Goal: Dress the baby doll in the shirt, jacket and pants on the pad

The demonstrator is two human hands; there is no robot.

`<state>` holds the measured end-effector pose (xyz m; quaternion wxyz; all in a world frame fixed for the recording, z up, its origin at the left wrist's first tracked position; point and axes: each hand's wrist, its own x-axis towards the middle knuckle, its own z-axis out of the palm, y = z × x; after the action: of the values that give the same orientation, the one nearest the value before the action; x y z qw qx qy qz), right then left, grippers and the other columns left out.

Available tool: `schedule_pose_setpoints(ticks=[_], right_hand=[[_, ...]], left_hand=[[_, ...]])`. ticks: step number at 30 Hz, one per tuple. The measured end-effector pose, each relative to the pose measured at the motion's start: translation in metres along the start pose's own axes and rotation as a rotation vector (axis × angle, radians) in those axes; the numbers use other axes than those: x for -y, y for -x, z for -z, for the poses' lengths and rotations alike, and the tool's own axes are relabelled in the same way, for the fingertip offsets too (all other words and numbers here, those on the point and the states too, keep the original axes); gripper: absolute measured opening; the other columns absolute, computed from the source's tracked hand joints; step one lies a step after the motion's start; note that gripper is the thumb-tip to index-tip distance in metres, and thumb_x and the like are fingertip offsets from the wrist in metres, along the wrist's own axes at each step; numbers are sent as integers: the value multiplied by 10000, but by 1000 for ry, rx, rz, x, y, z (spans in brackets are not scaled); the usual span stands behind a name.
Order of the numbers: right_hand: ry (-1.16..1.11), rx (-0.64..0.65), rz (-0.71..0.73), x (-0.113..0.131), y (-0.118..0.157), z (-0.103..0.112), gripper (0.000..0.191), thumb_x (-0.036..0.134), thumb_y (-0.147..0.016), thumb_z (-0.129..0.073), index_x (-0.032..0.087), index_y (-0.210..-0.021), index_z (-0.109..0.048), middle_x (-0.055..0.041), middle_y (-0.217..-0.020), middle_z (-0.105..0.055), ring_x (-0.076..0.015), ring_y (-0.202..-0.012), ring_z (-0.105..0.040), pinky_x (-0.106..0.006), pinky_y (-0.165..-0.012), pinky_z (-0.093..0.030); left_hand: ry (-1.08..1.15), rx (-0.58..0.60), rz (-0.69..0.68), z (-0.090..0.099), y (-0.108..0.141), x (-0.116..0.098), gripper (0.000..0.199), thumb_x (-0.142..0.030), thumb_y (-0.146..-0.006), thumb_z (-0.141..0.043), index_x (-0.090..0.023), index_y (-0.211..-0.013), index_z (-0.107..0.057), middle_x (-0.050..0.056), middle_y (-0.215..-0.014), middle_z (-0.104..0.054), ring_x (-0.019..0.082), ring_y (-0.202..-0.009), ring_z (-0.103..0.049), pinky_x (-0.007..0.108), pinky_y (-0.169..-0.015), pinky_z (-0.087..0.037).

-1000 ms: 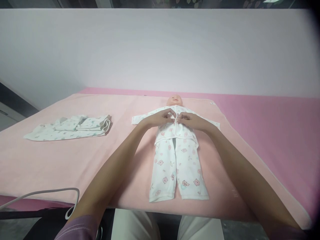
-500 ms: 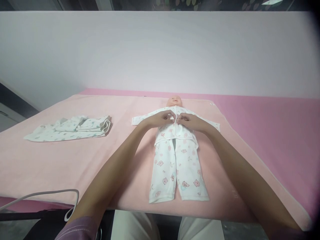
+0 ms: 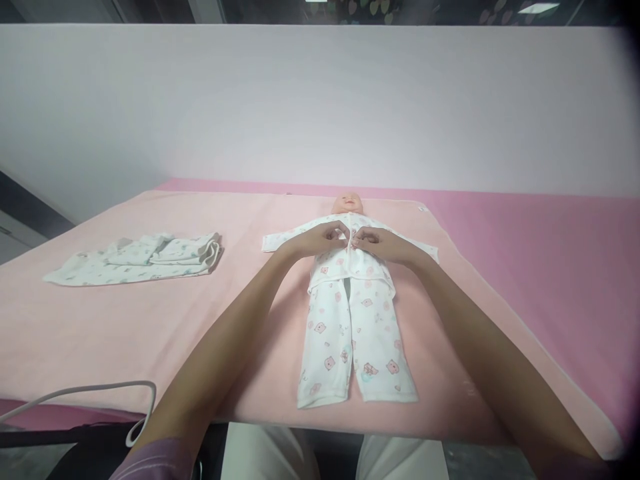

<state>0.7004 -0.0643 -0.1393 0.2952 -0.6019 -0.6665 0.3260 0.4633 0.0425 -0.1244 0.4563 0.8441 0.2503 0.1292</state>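
A doll (image 3: 349,203) lies on its back, head toward the wall, in a white top (image 3: 357,265) with pink prints. White printed trousers (image 3: 327,347) cover its legs, which point toward me. Over the chest, my left hand (image 3: 326,238) pinches the front edge of the top from the left side. My right hand (image 3: 381,243) has its fingers bent together on the same front opening, from the right. The fingertips of both hands nearly meet at the middle of the chest. Small details between the fingertips are too small to make out.
Folded white cloth with a small print (image 3: 165,259) lies at the left on the pink blanket (image 3: 240,220). A white cable (image 3: 100,387) loops over the near left edge. A pale wall (image 3: 320,107) stands behind the pink table surface (image 3: 550,267).
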Motion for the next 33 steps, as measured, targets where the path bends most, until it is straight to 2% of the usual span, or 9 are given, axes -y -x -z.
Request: schedule_pose_setpoints(ticks=[9,15,18,21,25,29,33], right_hand=[[-16,-7,12,1,1,-2,394,649,-1000,-726,259,-1039,-759,-6,-945,-638,-185,-828,-513,-314,-732,-356],[-20,1,-31,6,2,4,432,672,-1010,-735,243,-982,-694,0,-864,-605,-188,-796,-527,-321,-730,-374],[3,-88,-78,16,-9,8,436,649,-1094,-619,233,-965,-634,-16,-867,-647,-195,-796,-564,-326,-747,-407],[118,-226,-172,28,-28,9,417,638,-1115,-591,234,-1019,-628,-51,-991,-718,-216,-858,-618,-324,-752,-428],[239,-212,-221,35,-47,3,461,700,-1058,-658,242,-1026,-611,-72,-1047,-744,-242,-879,-658,-330,-733,-436],[285,-204,-218,29,-50,-2,362,600,-1064,-651,248,-1006,-587,-57,-938,-727,-234,-785,-639,-340,-690,-419],[245,-180,-211,21,-51,0,281,499,-1004,-732,249,-1039,-607,-52,-919,-721,-230,-779,-623,-339,-676,-419]], left_hand=[[-5,-26,6,-4,-1,-1,186,-358,-927,-727,-258,-1083,-713,-34,-751,-383,143,-664,-382,281,-621,-287],[-37,-88,46,-8,-2,-5,197,-380,-919,-748,-254,-1069,-730,-26,-771,-413,144,-674,-398,285,-630,-310],[-69,-109,61,-10,-1,-9,196,-394,-916,-761,-243,-1040,-753,-16,-785,-441,142,-682,-412,283,-625,-320],[-67,-122,93,-12,-1,-10,228,-442,-906,-790,-245,-1014,-752,-19,-777,-451,135,-668,-414,276,-609,-313],[-51,-134,112,-14,-3,-8,231,-452,-911,-787,-247,-1010,-745,-13,-783,-484,138,-672,-441,280,-608,-309],[-50,-118,130,-13,-4,-8,211,-422,-897,-795,-238,-989,-751,5,-807,-507,149,-692,-465,293,-607,-302],[-53,-94,159,-5,-2,-12,214,-439,-915,-787,-236,-982,-780,17,-849,-536,146,-710,-477,289,-622,-324]])
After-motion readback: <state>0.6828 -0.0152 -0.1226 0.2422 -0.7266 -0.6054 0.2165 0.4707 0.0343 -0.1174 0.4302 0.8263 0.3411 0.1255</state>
